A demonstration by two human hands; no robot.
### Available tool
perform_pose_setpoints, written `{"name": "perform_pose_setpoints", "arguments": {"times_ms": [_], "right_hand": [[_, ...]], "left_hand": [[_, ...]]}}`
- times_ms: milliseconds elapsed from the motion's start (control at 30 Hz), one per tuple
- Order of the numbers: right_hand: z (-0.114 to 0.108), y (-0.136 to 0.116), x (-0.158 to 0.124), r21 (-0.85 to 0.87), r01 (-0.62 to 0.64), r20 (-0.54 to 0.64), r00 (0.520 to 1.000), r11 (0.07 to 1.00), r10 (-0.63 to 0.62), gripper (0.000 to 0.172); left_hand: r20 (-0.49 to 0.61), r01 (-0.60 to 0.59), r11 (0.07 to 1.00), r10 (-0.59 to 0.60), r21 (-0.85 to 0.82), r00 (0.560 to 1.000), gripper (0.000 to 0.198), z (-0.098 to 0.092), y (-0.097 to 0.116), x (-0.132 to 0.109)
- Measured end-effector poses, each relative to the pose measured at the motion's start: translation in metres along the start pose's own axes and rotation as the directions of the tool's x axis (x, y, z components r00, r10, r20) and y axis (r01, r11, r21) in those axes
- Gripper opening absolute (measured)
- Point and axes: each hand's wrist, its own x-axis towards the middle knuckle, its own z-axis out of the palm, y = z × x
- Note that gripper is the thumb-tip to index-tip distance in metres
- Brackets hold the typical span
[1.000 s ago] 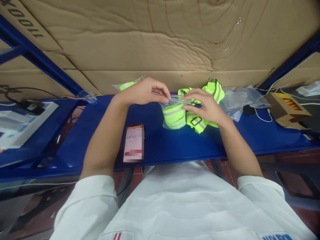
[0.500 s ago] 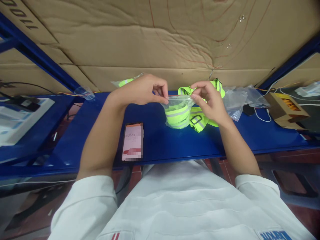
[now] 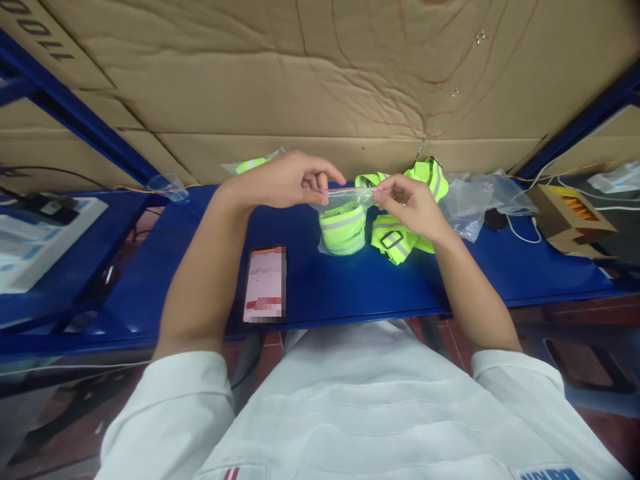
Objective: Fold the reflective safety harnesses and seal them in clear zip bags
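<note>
A clear zip bag [image 3: 345, 197] hangs between my hands, with a rolled neon-yellow reflective strap [image 3: 343, 229] inside it. At the bag's top left corner is my left hand [image 3: 300, 180], its thumb at the edge and its index finger stretched out above. My right hand [image 3: 411, 203] pinches the top right corner between thumb and fingers. Close beside the bag, partly behind my right hand, lie more neon-yellow straps [image 3: 400, 241] with a dark buckle. Another bagged yellow strap [image 3: 251, 165] sits behind my left wrist.
A phone [image 3: 265, 283] showing a timer lies near the front edge of the blue table [image 3: 320, 293]. Clear plastic bags [image 3: 467, 203] and an open cardboard box [image 3: 575, 220] are on the right. A clear plastic cup [image 3: 170, 187] lies at the back left, before a cardboard wall [image 3: 280, 93].
The bag with the strap has shifted slightly left, and my right hand has moved left with it. My left index finger has lifted and straightened away from the bag's edge.
</note>
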Motion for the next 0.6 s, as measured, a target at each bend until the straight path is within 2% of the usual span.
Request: {"name": "perform_pose_setpoints", "arguments": {"times_ms": [133,267,433,600], "right_hand": [[0.006,0.004,0.000,0.044,-0.015,-0.008,1.000,0.999,0.015,0.039],[0.015,0.002,-0.002,0.068,-0.038,-0.051,0.998,0.997,0.042,0.036],[0.022,-0.003,-0.005,0.049,-0.013,-0.119,0.993,0.999,0.018,0.038],[0.023,-0.003,-0.007,-0.018,0.016,-0.159,0.987,1.000,-0.018,0.043]], "left_hand": [[0.030,0.007,0.994,-0.010,0.110,0.999,0.045,-0.001,0.002,-0.002],[-0.019,-0.055,0.992,0.058,0.112,0.998,0.052,0.002,0.008,-0.002],[-0.067,-0.081,0.989,0.090,0.121,0.994,0.033,0.006,0.012,0.002],[-0.074,-0.088,0.989,0.097,0.121,0.993,0.028,0.009,0.013,0.003]]}}
